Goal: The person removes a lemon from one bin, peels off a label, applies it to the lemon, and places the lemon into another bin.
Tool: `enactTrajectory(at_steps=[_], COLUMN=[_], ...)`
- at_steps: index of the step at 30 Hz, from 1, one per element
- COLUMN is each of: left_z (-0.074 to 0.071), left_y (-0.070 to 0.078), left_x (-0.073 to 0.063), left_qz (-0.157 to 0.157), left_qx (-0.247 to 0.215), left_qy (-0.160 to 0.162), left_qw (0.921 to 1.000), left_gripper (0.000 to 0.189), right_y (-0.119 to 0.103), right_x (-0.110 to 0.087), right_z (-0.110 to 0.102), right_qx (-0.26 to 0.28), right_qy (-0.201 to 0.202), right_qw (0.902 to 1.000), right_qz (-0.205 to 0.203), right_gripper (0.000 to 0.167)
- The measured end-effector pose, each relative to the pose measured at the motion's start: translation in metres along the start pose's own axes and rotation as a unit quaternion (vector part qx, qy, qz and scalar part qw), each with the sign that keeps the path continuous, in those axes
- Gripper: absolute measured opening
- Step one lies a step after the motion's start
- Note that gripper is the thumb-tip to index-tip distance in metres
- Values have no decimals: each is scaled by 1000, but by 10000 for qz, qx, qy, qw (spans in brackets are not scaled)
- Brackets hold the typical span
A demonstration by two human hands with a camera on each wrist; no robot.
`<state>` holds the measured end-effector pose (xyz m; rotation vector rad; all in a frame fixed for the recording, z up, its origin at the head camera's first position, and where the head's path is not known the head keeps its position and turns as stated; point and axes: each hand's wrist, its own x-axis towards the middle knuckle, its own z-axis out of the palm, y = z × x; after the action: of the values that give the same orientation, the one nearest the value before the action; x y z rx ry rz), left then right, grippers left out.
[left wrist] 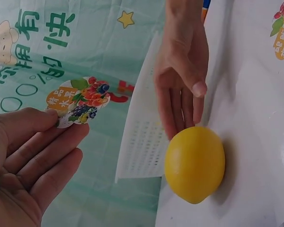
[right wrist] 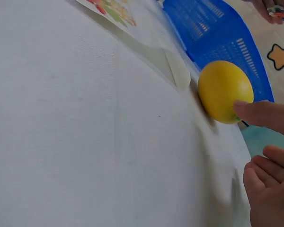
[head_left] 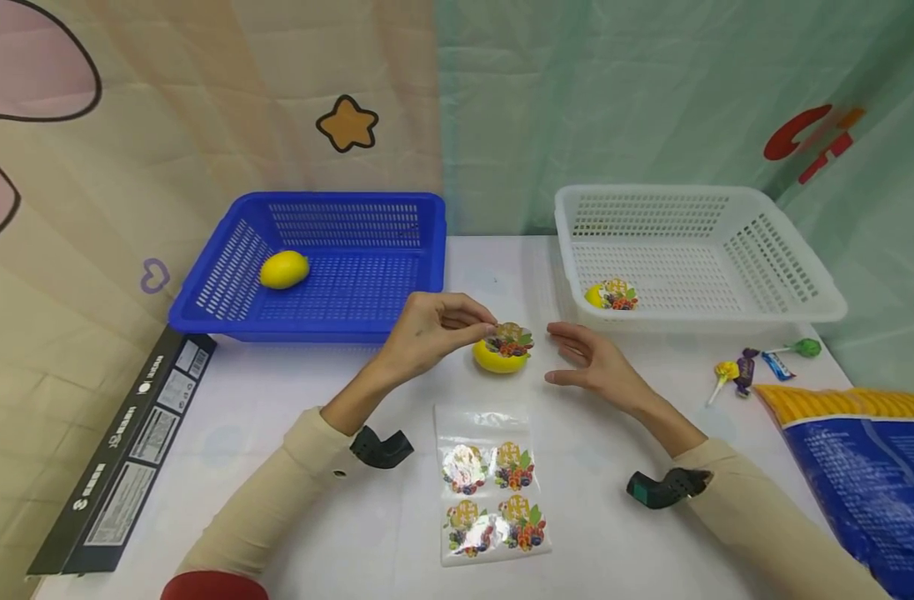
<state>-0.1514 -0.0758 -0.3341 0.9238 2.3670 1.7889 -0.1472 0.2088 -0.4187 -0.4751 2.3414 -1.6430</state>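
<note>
Left hand (head_left: 430,335) pinches a sticker (head_left: 510,340) over the bare lemon (head_left: 497,362) on the counter (head_left: 397,517), right hand (head_left: 601,364) relaxed nearby, with 1 labelled lemon (head_left: 593,296) in the white basket (head_left: 696,317) and 1 plain lemon (head_left: 284,270) seemingly left in the blue basket (head_left: 299,336)!

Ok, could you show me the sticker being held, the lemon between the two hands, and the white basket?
Sticker (left wrist: 80,100): left wrist view, middle of its printed face.
Lemon (left wrist: 195,164): left wrist view, middle of its yellow skin.
White basket (head_left: 677,275): head view, bare part of its floor.
</note>
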Motion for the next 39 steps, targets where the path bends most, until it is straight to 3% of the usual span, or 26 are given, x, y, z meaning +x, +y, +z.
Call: enactTrajectory(at_steps=[5,11,14,22,31,39], left_z=[0,1,2,1,3,5], left_y=[0,-2,-2,-5,-7,-6], left_x=[0,0,-1,-3,-6,-6], left_qz=[-8,43,31,107,209,341], left_qx=[15,-106,-140,-14,-67,-125], left_qy=[8,-8,1,104,298,345], left_qw=[10000,9999,9999,9999,9993,9987], left_gripper=[7,6,7,9,9,14], right_y=[0,-8,-18,-47,-52,-56], right_x=[28,42,40,28,21,16], right_z=[21,42,44,42,42,48], right_qx=[60,-229,-211,156,533,381], right_qy=[-671,-656,-665,-568,-467,-230], right_qw=[9974,9963,9961,9964,9954,9970], right_qz=[-261,-503,-531,-606,-650,-640], right_gripper=[89,70,63,66,62,56])
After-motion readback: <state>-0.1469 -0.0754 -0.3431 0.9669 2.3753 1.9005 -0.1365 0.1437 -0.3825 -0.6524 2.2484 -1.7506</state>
